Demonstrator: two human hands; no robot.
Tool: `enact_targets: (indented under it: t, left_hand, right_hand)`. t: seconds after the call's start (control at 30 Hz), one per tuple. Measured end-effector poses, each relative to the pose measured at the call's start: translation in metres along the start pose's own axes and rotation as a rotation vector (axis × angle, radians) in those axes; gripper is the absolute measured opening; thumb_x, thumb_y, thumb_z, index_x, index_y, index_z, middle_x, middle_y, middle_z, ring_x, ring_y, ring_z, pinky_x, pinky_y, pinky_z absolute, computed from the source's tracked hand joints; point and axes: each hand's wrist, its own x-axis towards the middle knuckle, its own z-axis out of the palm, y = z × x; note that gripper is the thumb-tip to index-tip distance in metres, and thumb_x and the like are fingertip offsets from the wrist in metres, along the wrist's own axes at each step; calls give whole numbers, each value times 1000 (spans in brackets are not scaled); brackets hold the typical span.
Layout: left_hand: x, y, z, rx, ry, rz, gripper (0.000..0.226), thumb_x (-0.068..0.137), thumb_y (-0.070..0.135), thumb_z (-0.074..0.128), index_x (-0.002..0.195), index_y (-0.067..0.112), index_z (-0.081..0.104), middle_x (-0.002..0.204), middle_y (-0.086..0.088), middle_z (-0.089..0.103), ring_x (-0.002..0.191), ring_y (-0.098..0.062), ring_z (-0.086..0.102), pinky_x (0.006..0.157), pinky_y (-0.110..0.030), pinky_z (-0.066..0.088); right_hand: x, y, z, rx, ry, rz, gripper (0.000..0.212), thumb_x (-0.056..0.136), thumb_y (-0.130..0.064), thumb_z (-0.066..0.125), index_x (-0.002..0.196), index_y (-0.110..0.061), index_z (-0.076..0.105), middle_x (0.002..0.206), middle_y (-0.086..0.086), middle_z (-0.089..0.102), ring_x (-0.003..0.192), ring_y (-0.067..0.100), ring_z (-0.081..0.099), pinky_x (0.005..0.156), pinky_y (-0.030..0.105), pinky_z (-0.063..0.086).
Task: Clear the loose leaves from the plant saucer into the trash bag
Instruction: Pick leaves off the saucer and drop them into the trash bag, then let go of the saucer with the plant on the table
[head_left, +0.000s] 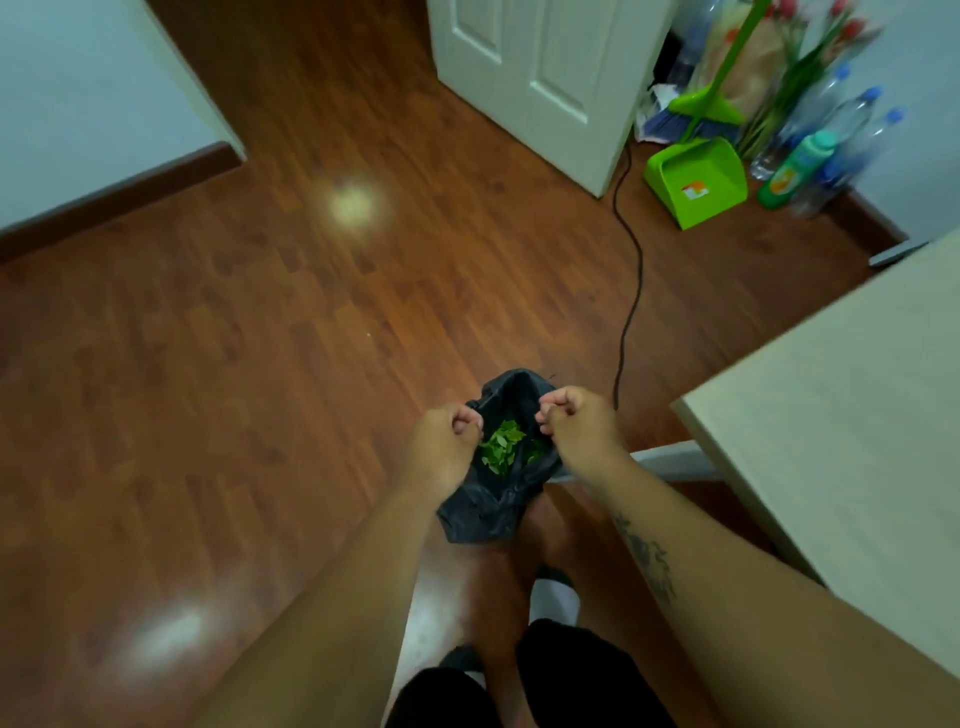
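A black trash bag (480, 512) hangs in front of me above the wooden floor. Its mouth is held apart. My left hand (441, 441) grips the left side of the rim and my right hand (576, 421) grips the right side, both fists closed on the plastic. Green loose leaves (501, 449) lie in a heap inside the bag. No plant saucer shows in this view.
A pale table (841, 415) fills the right side. A black cable (631, 291) runs across the floor toward a white door (540, 78). A green dustpan (696, 179), a broom (711, 98) and several plastic bottles stand in the far right corner. My legs are below the bag.
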Motion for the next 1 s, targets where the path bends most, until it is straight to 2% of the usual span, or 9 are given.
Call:
enact_targets:
  t: [0.07,0.17,0.33,0.47,0.6,0.67,0.8,0.93,1.0]
  left_hand:
    - [-28,34,-27,70,-9,71,16,92,16,53,85,19,67,84,-2,69,72,-18,60,60,-28,43]
    - [-62,75,-56,112,1,163,14,93,22,54,89,18,66,87,0,68,80,-20,62,64,-31,47]
    - [-110,139,-66,201,-17,407,17,96,27,51,83,21,60,79,-1,66,72,-25,62,57,-29,41]
    - [-143,179,-41,227,-99,553,17,95,28,52,80,23,58,81,4,64,75,-14,59,59,-26,44]
    - [-173,211,11,290,-207,667,9,92,28,54,87,25,60,85,4,65,78,-12,60,64,-28,46]
    - [-190,225,49,316,-268,722,10,91,28,55,97,24,62,94,4,66,82,-11,60,69,-27,48]
    - [-231,250,126,347,-404,806,36,90,29,60,125,21,53,118,3,59,95,-13,56,78,-28,44]
    - [-274,270,203,449,-522,875,57,88,36,61,140,22,42,140,3,46,123,-16,49,101,-36,43]
    - [-291,277,238,469,-571,877,64,87,37,61,144,22,37,147,2,40,133,-18,42,109,-39,38]
  right_hand:
    - [-36,-35,-17,16,46,-52,27,93,-10,51,73,-26,58,82,1,66,80,22,61,77,41,52]
    - [-86,-70,-39,-5,150,-132,16,91,-20,53,78,-26,61,83,0,66,80,18,62,71,34,51]
    - [-159,-92,-88,47,377,-207,16,93,-24,49,85,-24,64,86,-7,66,80,9,58,67,23,42]
    - [-200,-75,-144,106,519,-184,15,93,-22,52,88,-20,66,84,-6,66,78,11,59,65,19,43]
    - [-242,-35,-213,186,694,-100,13,91,-16,53,87,-17,65,81,-3,64,77,14,57,60,8,38]
    - [-268,-7,-248,231,781,-43,13,92,-16,53,87,-15,65,82,-2,64,76,14,57,61,9,38]
    - [-315,50,-311,260,945,55,12,90,-15,54,85,-15,66,80,-2,64,77,16,59,65,24,42]
    - [-350,110,-372,274,1103,116,8,86,-12,59,85,-18,63,74,-7,58,69,12,54,64,25,40]
    - [-359,137,-402,248,1188,145,11,84,-10,61,94,-12,65,84,1,59,73,13,53,69,24,41]
